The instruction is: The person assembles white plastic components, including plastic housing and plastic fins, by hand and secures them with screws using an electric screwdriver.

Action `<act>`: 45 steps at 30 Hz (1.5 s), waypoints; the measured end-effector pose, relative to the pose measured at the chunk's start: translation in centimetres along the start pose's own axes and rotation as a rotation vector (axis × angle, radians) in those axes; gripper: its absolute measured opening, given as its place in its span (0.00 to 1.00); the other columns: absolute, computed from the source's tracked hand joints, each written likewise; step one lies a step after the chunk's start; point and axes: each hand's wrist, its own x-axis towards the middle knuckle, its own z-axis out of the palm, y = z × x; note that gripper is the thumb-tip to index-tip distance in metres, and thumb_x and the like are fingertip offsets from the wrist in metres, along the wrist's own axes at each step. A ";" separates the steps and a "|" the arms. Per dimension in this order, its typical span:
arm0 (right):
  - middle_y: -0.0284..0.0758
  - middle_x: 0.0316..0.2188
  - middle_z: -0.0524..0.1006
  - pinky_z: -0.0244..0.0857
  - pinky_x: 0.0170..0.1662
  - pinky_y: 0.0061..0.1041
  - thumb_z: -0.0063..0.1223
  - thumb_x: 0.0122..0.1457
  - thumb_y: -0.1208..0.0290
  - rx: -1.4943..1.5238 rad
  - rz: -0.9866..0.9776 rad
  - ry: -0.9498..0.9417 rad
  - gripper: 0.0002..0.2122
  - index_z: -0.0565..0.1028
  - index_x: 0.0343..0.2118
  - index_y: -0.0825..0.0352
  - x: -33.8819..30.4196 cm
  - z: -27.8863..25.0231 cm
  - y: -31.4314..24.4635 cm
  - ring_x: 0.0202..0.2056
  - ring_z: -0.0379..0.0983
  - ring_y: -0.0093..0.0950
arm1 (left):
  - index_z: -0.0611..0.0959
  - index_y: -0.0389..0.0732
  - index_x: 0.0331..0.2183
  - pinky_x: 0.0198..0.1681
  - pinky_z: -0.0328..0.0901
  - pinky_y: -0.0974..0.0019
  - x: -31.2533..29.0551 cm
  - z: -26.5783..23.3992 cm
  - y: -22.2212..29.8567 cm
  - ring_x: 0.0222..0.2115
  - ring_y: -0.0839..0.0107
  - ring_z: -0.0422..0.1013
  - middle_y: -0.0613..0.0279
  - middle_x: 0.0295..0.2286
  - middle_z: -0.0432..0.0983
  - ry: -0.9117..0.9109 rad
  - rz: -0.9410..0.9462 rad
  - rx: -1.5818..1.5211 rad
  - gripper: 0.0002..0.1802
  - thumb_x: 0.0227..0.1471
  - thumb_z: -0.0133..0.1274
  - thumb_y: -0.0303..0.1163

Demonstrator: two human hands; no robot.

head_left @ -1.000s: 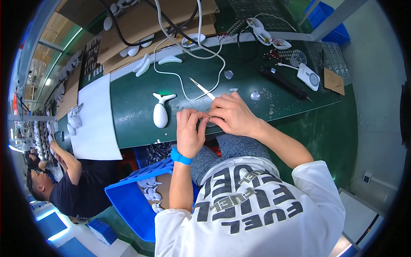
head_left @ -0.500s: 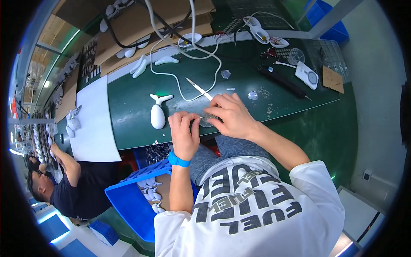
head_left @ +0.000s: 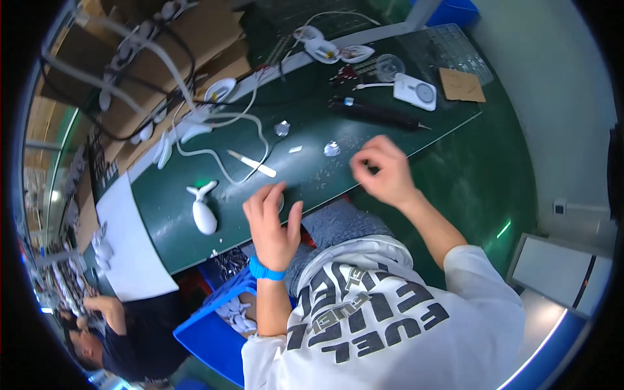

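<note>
My left hand [head_left: 270,227] hovers at the table's near edge, fingers spread, with nothing seen in it. Its fingers mostly cover a small clear round dish [head_left: 281,203]. My right hand [head_left: 385,172] is raised to the right, over the table edge, its thumb and fingers curled together; what they pinch, if anything, is too small to make out. A white pointed tool [head_left: 253,164] lies on the table beyond my left hand. To the left rests a white Y-topped handheld device [head_left: 205,216]. Small clear faceted pieces [head_left: 332,149] and scattered tiny bits lie between my hands.
A black electric screwdriver [head_left: 377,115], a white power bank [head_left: 415,92] and a cardboard piece [head_left: 462,85] lie at the far right. Loose cables [head_left: 188,153] loop over the left. A blue crate [head_left: 211,335] with white parts stands below; another person [head_left: 140,338] works at far left.
My hands have come apart: the right one has lifted away to the right, and the left has opened its fingers. The view has turned, shifting the table toward the left.
</note>
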 end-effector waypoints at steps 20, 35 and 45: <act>0.34 0.24 0.73 0.66 0.27 0.29 0.66 0.51 0.76 -0.308 0.336 0.331 0.04 0.79 0.26 0.67 -2.2 -4.6 8.1 0.22 0.71 0.30 | 0.84 0.37 0.45 0.48 0.65 0.55 -0.8 0.7 0.0 0.42 0.52 0.70 0.51 0.41 0.77 0.023 -0.013 -0.063 0.15 0.54 0.61 0.22; 0.33 0.26 0.76 0.66 0.24 0.27 0.67 0.52 0.75 -0.123 0.353 0.118 0.04 0.80 0.27 0.66 -5.1 0.5 2.1 0.19 0.72 0.26 | 0.84 0.38 0.45 0.49 0.65 0.55 -1.8 0.8 -0.9 0.43 0.52 0.70 0.52 0.42 0.78 0.033 -0.057 -0.088 0.14 0.55 0.62 0.24; 0.30 0.26 0.74 0.59 0.22 0.18 0.67 0.54 0.80 -0.053 0.317 0.147 0.03 0.82 0.29 0.69 -4.8 2.3 1.5 0.19 0.65 0.16 | 0.84 0.37 0.43 0.50 0.66 0.58 -1.8 0.6 -0.6 0.44 0.54 0.71 0.53 0.41 0.79 0.022 -0.083 -0.079 0.11 0.56 0.61 0.23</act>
